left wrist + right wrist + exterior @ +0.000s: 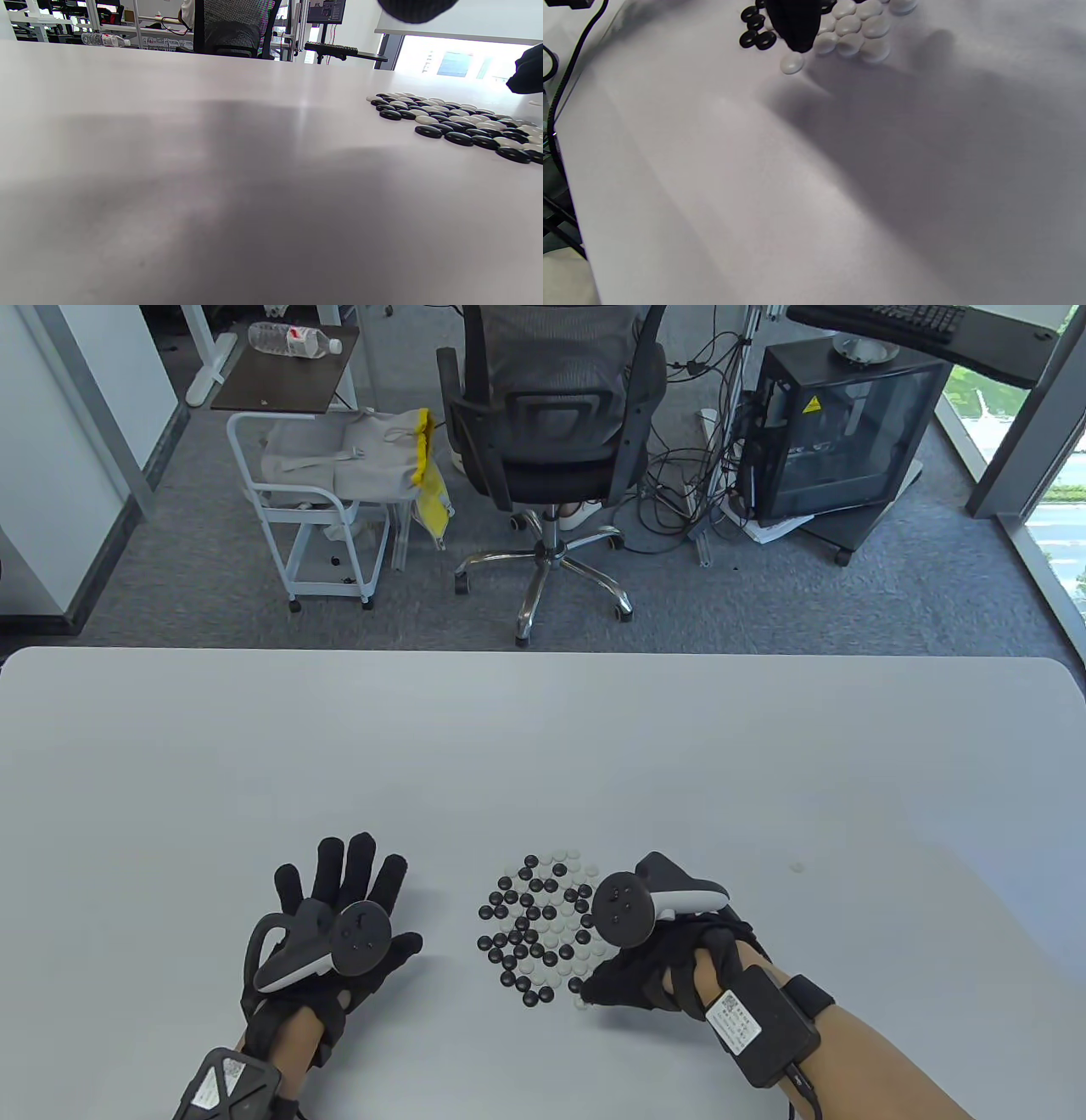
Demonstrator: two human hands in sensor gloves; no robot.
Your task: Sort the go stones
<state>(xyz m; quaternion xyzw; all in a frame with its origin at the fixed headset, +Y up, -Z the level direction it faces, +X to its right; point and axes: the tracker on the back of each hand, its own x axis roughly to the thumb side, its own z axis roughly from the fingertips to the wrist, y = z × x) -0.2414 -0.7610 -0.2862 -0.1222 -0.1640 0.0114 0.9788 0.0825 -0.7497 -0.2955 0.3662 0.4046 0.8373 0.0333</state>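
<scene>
Barely started: black and white Go stones [537, 927] sit mixed in 1 pile, counter [543, 746] center. My left hand [335, 937] lies flat and spread at 9 o'clock; right hand [653, 967] curls onto a white stone [791, 62] at 5 o'clock, can't tell if gripped.

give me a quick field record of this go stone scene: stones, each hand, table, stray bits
stones: black and white stones mixed in one flat patch, not yet sorted
left hand: left hand flat on the table, fingers straight and spread, apart from the patch, holding nothing
right hand: right hand at the patch's right edge, a fingertip down by a white stone; grip unclear
table: white table
stray: one lone white stone right of the patch
</scene>
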